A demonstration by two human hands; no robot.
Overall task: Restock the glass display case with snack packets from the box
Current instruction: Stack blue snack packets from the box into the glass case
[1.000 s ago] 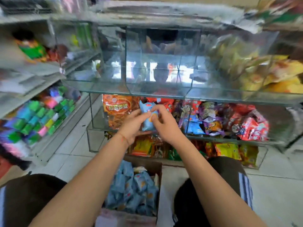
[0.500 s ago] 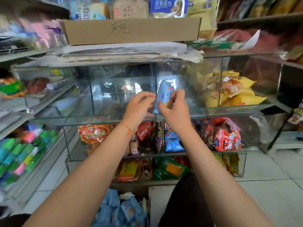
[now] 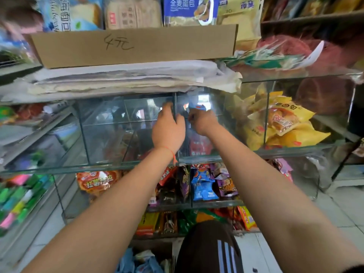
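My right hand (image 3: 200, 121) pinches a light blue snack packet (image 3: 197, 106) at the top opening of the glass display case (image 3: 126, 164), just right of a vertical glass divider (image 3: 174, 103). Only the packet's top shows above my fingers. My left hand (image 3: 168, 128) is raised against the same divider, close beside my right hand. Its fingers point into the case and are hidden behind its back, so its hold is unclear. The cardboard box (image 3: 157, 248) with several more blue packets (image 3: 137, 263) stands on the floor between my knees.
Yellow snack bags (image 3: 285, 123) fill the top compartment to the right. Mixed packets (image 3: 204, 186) crowd the lower tiers. Folded papers (image 3: 128, 77) and a cardboard carton (image 3: 134, 46) lie on the case's top. Shelves with coloured items (image 3: 17, 198) stand at left.
Both hands rose from the middle tier to the top compartment with the blue packet. The view tilted upward, and the packet is now mostly hidden behind my right hand.
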